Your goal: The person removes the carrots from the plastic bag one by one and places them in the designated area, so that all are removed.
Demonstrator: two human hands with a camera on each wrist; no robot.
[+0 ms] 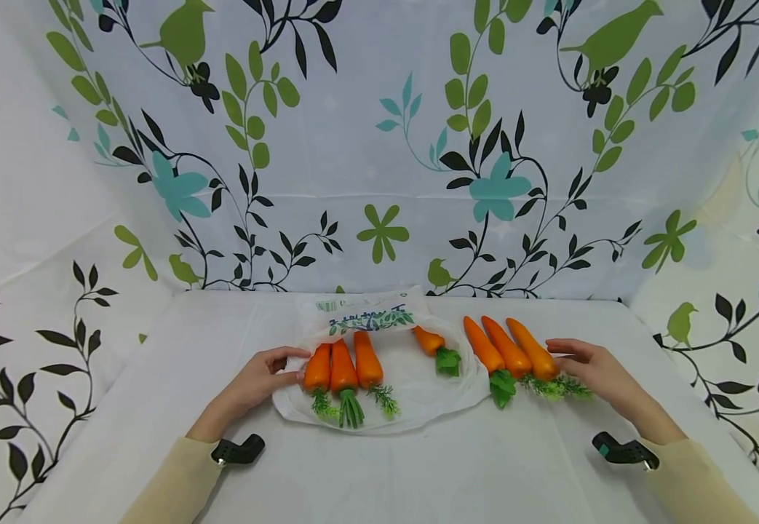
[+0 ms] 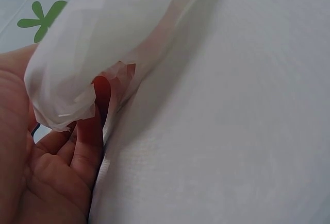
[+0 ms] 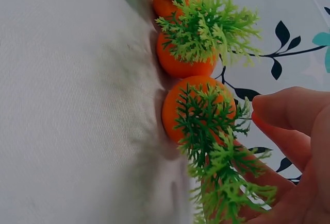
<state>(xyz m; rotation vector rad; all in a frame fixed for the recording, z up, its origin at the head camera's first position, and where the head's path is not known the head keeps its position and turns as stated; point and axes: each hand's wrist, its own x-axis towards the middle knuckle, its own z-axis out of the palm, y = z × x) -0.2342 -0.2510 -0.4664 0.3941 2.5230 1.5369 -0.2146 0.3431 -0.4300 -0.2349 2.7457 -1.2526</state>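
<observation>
In the head view, a printed white plastic bag [image 1: 379,415] lies on the table with three orange toy carrots [image 1: 343,367] side by side on its left part. Further right, one more toy carrot [image 1: 428,340] with green leaves is partly under the bag's folded top. My left hand [image 1: 264,375] rests at the bag's left edge, its fingers relaxed beside the leftmost carrot. Right of the bag lie three longer carrots [image 1: 503,346]. Next to the rightmost one is my right hand [image 1: 595,364], fingers loose; feathery green leaves [image 3: 216,157] hide some of them in the right wrist view.
The white table [image 1: 451,473] carries the bag and carrots. Behind it hangs a patterned cloth [image 1: 353,145] with leaves and birds. Dark wrist cameras [image 1: 238,450] sit on both wrists.
</observation>
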